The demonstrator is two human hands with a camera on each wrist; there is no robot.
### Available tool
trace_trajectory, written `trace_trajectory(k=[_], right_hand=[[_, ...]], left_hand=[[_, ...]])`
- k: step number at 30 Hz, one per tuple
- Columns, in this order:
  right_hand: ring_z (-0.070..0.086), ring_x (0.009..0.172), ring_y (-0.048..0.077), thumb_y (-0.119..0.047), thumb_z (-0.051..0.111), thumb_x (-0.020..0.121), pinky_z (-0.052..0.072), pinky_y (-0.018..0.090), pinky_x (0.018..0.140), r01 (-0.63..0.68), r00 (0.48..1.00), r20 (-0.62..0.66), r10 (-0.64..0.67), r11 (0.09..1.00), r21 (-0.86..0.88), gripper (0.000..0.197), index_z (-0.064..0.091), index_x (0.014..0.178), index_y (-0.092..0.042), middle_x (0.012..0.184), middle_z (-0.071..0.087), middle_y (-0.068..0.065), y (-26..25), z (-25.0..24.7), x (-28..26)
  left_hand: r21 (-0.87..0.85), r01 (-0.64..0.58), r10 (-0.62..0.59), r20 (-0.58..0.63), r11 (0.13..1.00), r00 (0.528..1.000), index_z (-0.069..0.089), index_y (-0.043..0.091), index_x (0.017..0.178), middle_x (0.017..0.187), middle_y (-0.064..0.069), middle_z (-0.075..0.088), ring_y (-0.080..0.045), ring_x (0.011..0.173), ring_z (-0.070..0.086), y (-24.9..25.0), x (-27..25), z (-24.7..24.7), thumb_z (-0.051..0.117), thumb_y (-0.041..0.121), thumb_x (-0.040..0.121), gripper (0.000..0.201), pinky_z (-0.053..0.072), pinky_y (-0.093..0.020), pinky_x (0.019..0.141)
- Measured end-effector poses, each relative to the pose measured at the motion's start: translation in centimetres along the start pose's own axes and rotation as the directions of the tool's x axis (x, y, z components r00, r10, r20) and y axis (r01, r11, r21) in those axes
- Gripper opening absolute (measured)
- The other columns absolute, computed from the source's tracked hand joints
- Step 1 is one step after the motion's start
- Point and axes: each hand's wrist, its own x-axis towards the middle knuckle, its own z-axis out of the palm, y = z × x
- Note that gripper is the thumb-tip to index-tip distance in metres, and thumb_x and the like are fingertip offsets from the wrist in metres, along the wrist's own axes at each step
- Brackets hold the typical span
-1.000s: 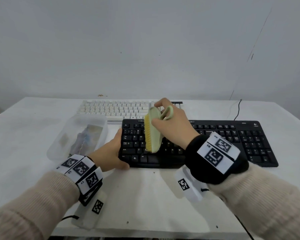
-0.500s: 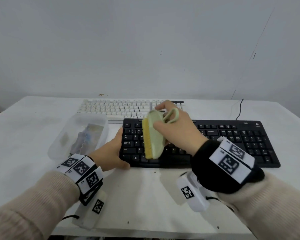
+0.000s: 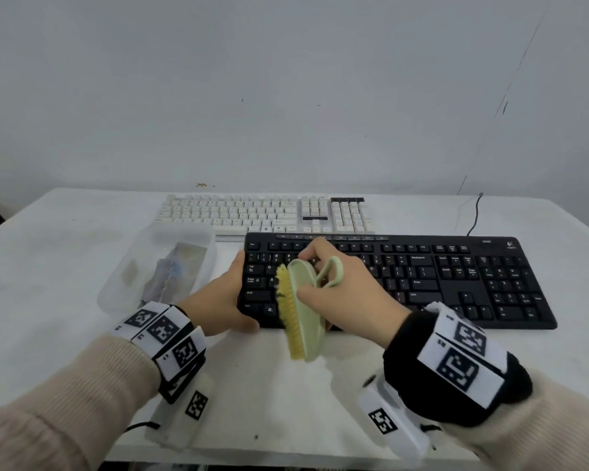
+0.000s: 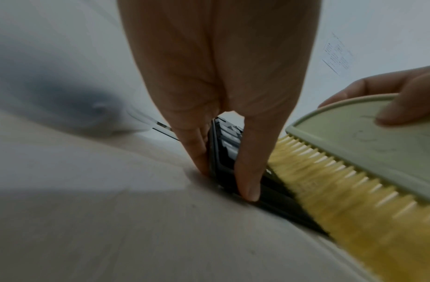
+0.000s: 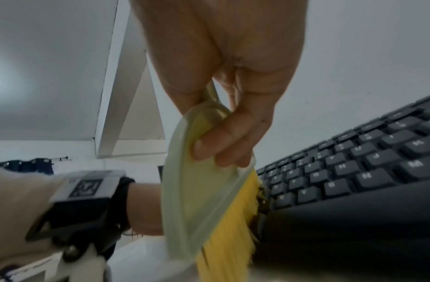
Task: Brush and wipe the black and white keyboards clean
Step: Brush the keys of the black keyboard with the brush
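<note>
Clear plastic tub sits leftmost on the white worktop. Your left hand clamps thumb and fingers on the flat black keyboard corner. Your right hand grips the pale-green yellow-bristled brush (bristles overhanging the front edge). The cream-white keyboard lies behind.

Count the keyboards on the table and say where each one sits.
2. The black keyboard lies nearest the person, under both hands; the white keyboard lies directly behind it, toward the wall. None seems hidden.
</note>
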Motion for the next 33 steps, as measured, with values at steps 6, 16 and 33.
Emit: trace_trajectory(k=[6, 16, 33], right_hand=[[0.063, 0.067, 0.012, -0.007, 0.053, 0.087, 0.052, 0.020, 0.046, 0.023, 0.986, -0.168, -0.002, 0.993, 0.119, 0.026, 0.050, 0.112, -0.014, 0.094, 0.059, 0.005, -1.7, -1.6, 2.5], [0.063, 0.069, 0.021, -0.007, 0.056, 0.084, 0.058, 0.030, 0.051, 0.025, 0.995, -0.092, -0.026, 1.000, -0.013, 0.025, 0.048, 0.108, -0.012, 0.090, 0.059, 0.009, -0.6, -0.6, 1.5], [0.066, 0.083, 0.035, -0.006, 0.055, 0.085, 0.059, 0.045, 0.060, 0.055, 0.982, -0.180, -0.053, 0.998, 0.006, 0.032, 0.046, 0.113, -0.017, 0.095, 0.060, 0.018, -1.4, -1.0, 3.3]], left_hand=[[0.010, 0.017, -0.017, 0.003, 1.000, 1.000, 0.000, 0.034, 0.146, 0.103, 0.013, 0.059, 0.006, 0.082, 0.061, -0.7, 0.2, -0.1, 0.073, -0.004, 0.069, 0.112, 0.049, -0.015, 0.070], [-0.009, -0.008, 0.008, -0.001, 1.000, 1.000, 0.004, 0.033, 0.145, 0.102, 0.012, 0.058, 0.012, 0.077, 0.059, -0.9, 0.4, 0.0, 0.073, -0.007, 0.067, 0.111, 0.048, -0.015, 0.067], [-0.014, -0.012, 0.012, 0.016, 1.000, 1.000, 0.005, 0.032, 0.146, 0.098, 0.014, 0.054, 0.012, 0.076, 0.058, -0.9, 0.4, -0.1, 0.072, -0.010, 0.069, 0.110, 0.047, -0.012, 0.065]])
